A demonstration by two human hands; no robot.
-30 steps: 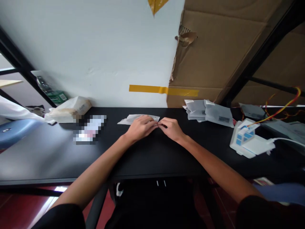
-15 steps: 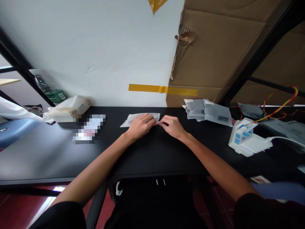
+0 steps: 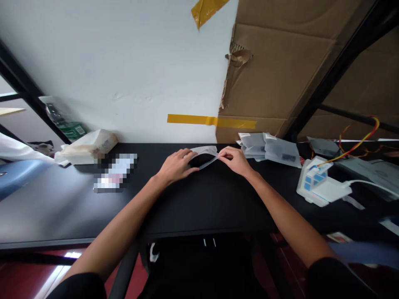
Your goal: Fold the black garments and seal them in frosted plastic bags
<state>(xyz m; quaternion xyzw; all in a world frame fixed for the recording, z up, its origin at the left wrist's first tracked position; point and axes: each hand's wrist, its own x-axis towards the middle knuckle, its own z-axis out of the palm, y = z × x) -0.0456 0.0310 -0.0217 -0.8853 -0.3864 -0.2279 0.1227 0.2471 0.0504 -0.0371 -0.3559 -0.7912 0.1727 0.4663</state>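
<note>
At the black desk (image 3: pixel 212 203), between the hands: a translucent whitish plastic pouch (image 3: pixel 205 149), edges bowed apart.
The right hand (image 3: pixel 236 161) has its grip pinched on one end; the left hand's (image 3: pixel 176 167) spreads wide, its hold unclear. Frosted grey pouches (image 3: pixel 279 150) lie nearby.

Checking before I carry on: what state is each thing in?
Left hand: thumb spread wide, touching pouch.
Right hand: pinching pouch end.
Pouch: bowed, dark gap between edges.
Grey pouches: overlapping in a pile.
White device: white cable attached.
Cardboard: left edge torn.
Lower tape: stuck across wall and cardboard.
Pixelated item: cannot tell.
</note>
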